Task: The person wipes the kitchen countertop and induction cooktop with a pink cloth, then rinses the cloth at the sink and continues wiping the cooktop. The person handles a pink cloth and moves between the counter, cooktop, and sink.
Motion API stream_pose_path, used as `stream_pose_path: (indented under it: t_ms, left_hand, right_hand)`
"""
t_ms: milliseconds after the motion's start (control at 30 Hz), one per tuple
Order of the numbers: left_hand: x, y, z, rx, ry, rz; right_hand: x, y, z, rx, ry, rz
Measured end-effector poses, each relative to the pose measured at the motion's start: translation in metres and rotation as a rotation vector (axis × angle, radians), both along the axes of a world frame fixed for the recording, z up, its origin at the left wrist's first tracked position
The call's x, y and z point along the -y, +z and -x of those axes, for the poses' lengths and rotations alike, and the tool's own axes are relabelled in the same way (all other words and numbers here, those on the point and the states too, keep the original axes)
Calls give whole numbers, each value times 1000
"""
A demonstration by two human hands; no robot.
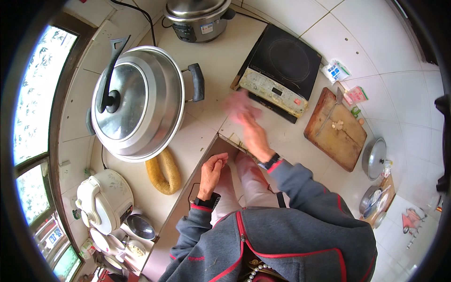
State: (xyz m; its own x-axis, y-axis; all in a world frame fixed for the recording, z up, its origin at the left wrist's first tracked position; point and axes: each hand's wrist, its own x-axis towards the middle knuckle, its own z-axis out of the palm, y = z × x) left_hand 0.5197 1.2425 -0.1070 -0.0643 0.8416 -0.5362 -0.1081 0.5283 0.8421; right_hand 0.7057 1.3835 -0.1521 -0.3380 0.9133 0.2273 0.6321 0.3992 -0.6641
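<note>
A pink cloth (pixel 239 105), blurred, lies under my right hand (pixel 256 135) on the pale countertop (pixel 278 139). My right fingers grip it just in front of the control panel of a black induction cooktop (pixel 287 58). Nearer my body, my left hand (pixel 213 172) hangs by the counter's front edge with its fingers curled in; nothing shows in it. To the left of the cloth stands a large steel wok (pixel 188 102) under a domed lid (pixel 158 91) with a glass centre and an upright black handle.
A wooden cutting board (pixel 327 134) at the right bears a knife (pixel 326 120) and pale pieces of food (pixel 337 125). A steel rice cooker (pixel 201 26) stands at the back. Left are a brown ring-shaped pad (pixel 155 179), a white electric cooker (pixel 105 201) and a dark bowl (pixel 141 226).
</note>
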Motion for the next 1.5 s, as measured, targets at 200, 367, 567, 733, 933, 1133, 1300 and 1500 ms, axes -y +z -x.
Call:
stream_pose_path:
  t_ms: [200, 367, 567, 733, 933, 1133, 1300, 1500]
  left_hand:
    - [28, -6, 8, -41, 55, 76]
    - [44, -15, 13, -15, 63, 118]
    - [33, -6, 16, 9, 62, 58]
    - [39, 4, 30, -53, 39, -4]
    - [74, 7, 63, -156, 136, -15]
    - [93, 4, 85, -177, 189, 107]
    - [88, -1, 84, -123, 158, 10]
    - [81, 4, 78, -98, 84, -32]
  right_hand:
    - [-31, -39, 145, 241, 224, -87]
    - [-30, -63, 118, 361, 106, -104]
    - [-2, -51, -17, 565, -110, 63]
    - [7, -27, -17, 125, -225, 360]
    - [99, -28, 134, -37, 522, 218]
    - [73, -59, 139, 346, 398, -38]
    - [29, -59, 50, 372, -43, -62]
    - [44, -59, -42, 440, -435, 98]
